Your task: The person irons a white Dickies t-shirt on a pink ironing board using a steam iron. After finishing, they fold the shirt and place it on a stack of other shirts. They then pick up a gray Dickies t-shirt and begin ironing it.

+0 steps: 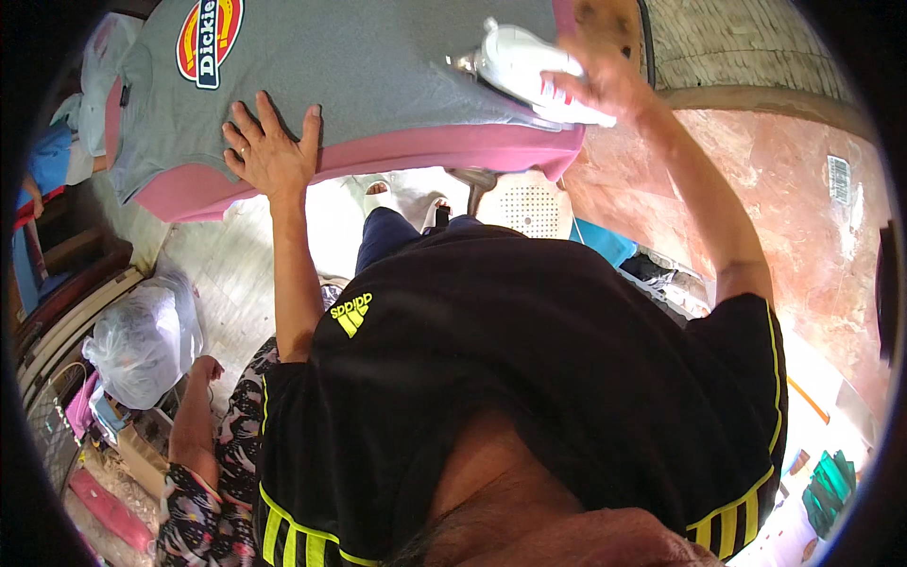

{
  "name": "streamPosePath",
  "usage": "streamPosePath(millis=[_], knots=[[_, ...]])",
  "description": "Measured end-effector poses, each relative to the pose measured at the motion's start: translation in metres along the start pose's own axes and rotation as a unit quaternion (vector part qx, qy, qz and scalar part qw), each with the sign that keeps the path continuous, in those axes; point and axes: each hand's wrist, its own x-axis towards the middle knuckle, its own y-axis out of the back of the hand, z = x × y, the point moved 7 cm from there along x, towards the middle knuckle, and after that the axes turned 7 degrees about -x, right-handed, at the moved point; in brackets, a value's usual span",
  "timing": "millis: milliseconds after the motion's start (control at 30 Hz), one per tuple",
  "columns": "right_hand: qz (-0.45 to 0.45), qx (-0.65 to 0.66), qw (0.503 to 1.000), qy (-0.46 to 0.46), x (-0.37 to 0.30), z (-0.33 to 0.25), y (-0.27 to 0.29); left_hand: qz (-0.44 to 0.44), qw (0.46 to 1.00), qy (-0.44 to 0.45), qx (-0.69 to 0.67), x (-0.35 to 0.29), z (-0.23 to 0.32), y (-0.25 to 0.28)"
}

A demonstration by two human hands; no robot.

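A grey T-shirt [378, 66] with a red, yellow and dark blue printed emblem lies spread over an ironing board with a pink cover [453, 144]. My left hand [274, 146] presses flat on the shirt near its front edge, fingers spread, just below the emblem. At the right end of the board my right hand [609, 80] is wrapped round the handle of a white clothes iron [524, 66]. The iron's shiny soleplate rests on or just above the shirt; exact contact is hard to tell.
Below the board stands a stool with a perforated round seat [524, 203]. A reddish marbled surface [727, 180] extends along the right. At left, another person's arm [196, 425] is close to my side, near a stuffed clear plastic bag [146, 340]. A further person [57, 161] shows at the far left.
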Motion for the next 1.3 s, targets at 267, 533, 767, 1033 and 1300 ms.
streamPosePath(millis=[267, 533, 767, 1033, 1300], knots=[[-0.079, -0.093, 0.980, -0.158, 0.083, 0.043, 0.029, -0.001, 1.000, -0.007, -0.016, 0.000, -0.001, 0.002], [-0.094, 0.173, 0.980, -0.035, 0.001, -0.041, -0.011, 0.001, 1.000, -0.003, -0.013, -0.002, -0.001, 0.001], [-0.165, 0.053, 0.984, -0.040, 0.069, -0.056, -0.018, 0.008, 1.000, 0.001, -0.009, 0.000, -0.005, 0.000], [-0.109, 0.117, 0.987, 0.017, 0.044, -0.058, -0.010, 0.021, 0.999, -0.003, -0.026, -0.001, -0.005, 0.003], [-0.160, 0.225, 0.958, -0.075, 0.011, -0.033, -0.011, 0.052, 0.998, 0.020, -0.031, 0.000, -0.006, 0.008]])
